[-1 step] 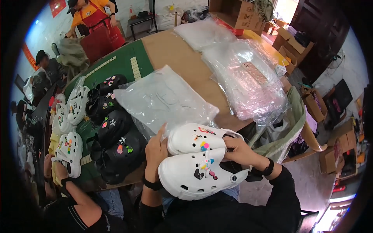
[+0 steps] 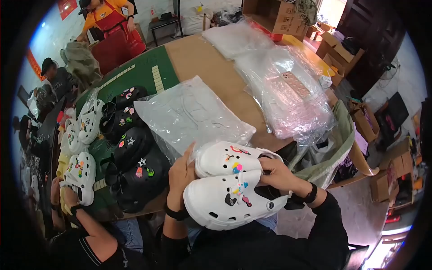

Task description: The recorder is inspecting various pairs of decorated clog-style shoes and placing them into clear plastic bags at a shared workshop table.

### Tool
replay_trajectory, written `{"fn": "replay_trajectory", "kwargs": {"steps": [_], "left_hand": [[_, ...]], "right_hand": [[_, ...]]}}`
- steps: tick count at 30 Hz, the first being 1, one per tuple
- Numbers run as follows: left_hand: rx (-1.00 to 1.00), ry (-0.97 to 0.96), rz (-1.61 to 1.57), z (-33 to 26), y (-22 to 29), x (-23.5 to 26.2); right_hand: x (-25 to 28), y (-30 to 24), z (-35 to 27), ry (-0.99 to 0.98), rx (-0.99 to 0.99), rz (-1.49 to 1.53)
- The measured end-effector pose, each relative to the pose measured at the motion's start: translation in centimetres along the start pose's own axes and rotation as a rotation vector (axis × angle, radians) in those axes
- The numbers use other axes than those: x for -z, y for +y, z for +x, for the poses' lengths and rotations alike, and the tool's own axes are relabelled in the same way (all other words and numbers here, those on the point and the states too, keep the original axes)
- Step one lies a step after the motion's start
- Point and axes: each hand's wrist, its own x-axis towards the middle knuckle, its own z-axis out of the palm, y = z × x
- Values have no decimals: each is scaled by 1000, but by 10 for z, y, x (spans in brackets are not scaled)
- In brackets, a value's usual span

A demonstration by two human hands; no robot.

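Observation:
A pair of white clogs [image 2: 225, 198] with colourful charms is held low in front of me, side by side, toes to the left. My right hand [image 2: 279, 174] grips both at their inner sides near the foot openings. My left hand [image 2: 180, 180] is against the toe end, its index finger stretched out toward the near edge of a clear plastic bag [image 2: 191, 105]. Its other fingers are partly hidden. The bag lies flat on the table just beyond the clogs. Left of it stand several black clogs [image 2: 150, 173] with charms.
More white clogs [image 2: 81, 173] stand at the table's left, where another person's hands [image 2: 67, 198] touch one. Plastic bags [image 2: 283, 85] are piled at the far right, with a phone [image 2: 294, 84] on top. A green sack [image 2: 337, 148] hangs by the right edge. Someone in a red apron [image 2: 121, 31] stands beyond.
The clear bag has shifted slightly to the right, along with my left index finger. The white clogs have moved only a touch, still in my right hand.

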Motion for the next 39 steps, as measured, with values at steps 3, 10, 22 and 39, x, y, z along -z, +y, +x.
{"fn": "replay_trajectory", "kwargs": {"steps": [3, 10, 22, 39], "left_hand": [[69, -123, -200, 0, 2, 5], [-66, -136, -374, 6, 7, 12], [-92, 152, 335, -9, 26, -10], [-90, 246, 481, -21, 19, -50]], "right_hand": [[-1, 6, 5, 128, 76, 11], [-2, 17, 9, 292, -15, 59], [-16, 32, 20, 644, -43, -296], [-39, 32, 40, 982, -19, -566]]}}
